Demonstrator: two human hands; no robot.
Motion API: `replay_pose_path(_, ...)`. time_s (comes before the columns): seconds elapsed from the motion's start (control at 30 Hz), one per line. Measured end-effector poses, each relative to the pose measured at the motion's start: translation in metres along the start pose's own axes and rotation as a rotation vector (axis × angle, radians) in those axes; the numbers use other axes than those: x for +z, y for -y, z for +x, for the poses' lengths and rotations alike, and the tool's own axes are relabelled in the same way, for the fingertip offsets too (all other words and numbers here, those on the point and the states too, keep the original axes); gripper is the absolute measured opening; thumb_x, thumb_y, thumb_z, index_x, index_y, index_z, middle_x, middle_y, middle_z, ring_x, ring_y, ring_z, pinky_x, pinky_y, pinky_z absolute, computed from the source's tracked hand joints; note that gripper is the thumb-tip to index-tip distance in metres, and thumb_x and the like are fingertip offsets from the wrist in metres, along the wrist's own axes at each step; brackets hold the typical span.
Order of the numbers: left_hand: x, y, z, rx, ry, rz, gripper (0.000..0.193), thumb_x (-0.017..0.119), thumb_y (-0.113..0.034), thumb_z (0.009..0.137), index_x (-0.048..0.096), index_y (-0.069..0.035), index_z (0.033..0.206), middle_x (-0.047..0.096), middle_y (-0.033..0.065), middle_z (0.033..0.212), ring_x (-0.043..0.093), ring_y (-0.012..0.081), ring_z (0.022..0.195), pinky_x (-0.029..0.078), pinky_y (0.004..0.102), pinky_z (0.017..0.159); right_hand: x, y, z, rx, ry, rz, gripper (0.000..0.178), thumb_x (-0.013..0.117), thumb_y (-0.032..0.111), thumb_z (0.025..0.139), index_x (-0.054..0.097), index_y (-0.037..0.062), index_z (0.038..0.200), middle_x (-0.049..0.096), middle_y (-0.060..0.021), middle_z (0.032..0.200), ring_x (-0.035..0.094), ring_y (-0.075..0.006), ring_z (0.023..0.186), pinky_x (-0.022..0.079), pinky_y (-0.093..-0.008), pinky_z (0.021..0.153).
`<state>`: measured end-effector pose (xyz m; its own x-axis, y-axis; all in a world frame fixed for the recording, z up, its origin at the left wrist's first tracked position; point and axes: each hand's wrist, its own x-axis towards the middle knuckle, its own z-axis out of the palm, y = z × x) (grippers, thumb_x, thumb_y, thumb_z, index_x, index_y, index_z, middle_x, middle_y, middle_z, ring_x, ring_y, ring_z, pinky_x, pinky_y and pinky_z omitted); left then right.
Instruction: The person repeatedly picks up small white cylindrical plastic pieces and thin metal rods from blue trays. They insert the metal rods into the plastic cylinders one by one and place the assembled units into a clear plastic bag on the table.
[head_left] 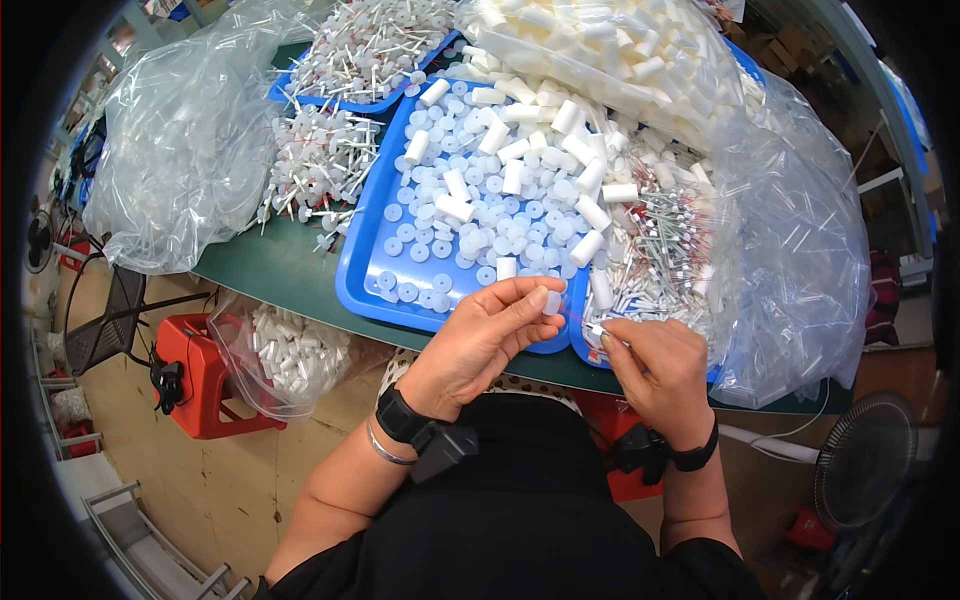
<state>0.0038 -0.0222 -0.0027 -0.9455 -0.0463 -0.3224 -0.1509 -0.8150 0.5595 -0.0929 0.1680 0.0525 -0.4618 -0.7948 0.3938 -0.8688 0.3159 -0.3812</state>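
Between the thumb and fingers of my left hand (500,325) is a small translucent plastic disc (553,302). My right hand (660,370) pinches a thin white stick (597,328) with a fine red thread at its tip, which points toward the disc. Whether the thread touches the disc is too small to tell. Both hands hover over the front edge of a blue tray (362,262) holding many such discs and white foam cylinders (455,208). To its right, a second blue tray holds a pile of thin sticks with red threads (665,245).
Assembled disc-and-stick pieces (318,160) are heaped on the green table (270,283) and in a far blue tray (375,105). Clear plastic bags (185,150) flank the trays; one bag of foam cylinders (640,50) lies behind. A red stool (195,375) stands left, a fan (865,460) right.
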Motion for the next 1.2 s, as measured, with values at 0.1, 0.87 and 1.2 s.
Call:
replay_pose_path(0.1, 0.0013, 0.002, -0.0008, 0.046, -0.015, 0.098, 0.031, 0.06, -0.018, 0.096, 0.059, 0.002, 0.119, 0.064, 0.0068, 0.099, 0.063, 0.0123, 0.092, 0.051, 0.0243, 0.085, -0.0015, -0.0001, 0.0019, -0.041, -0.008, -0.03, 0.011, 0.072, 0.008, 0.078, 0.066, 0.0055, 0.087, 0.06, -0.0045, 0.063, 0.055, -0.021, 0.052, 0.039, -0.0334, 0.051)
replay_pose_path(0.87, -0.0006, 0.0014, -0.0005, -0.022, 0.01, -0.027, 0.033, 0.059, -0.019, 0.096, 0.058, 0.003, 0.12, 0.065, 0.0073, 0.099, 0.065, 0.0129, 0.091, 0.052, 0.0242, 0.085, 0.0011, 0.0026, 0.0015, -0.051, -0.062, -0.035, 0.013, 0.073, 0.006, 0.076, 0.067, 0.0053, 0.088, 0.055, -0.0037, 0.059, 0.052, -0.0204, 0.051, 0.037, -0.0338, 0.051)
replay_pose_path(1.2, 0.0011, 0.0036, -0.0032, 0.02, -0.002, 0.094, 0.031, 0.06, -0.017, 0.096, 0.058, 0.002, 0.121, 0.065, 0.0075, 0.102, 0.064, 0.0127, 0.092, 0.052, 0.0246, 0.086, -0.0017, 0.0038, 0.0003, -0.045, -0.011, -0.063, 0.013, 0.073, 0.006, 0.076, 0.066, 0.0052, 0.087, 0.054, -0.0039, 0.06, 0.052, -0.0206, 0.051, 0.037, -0.0336, 0.051)
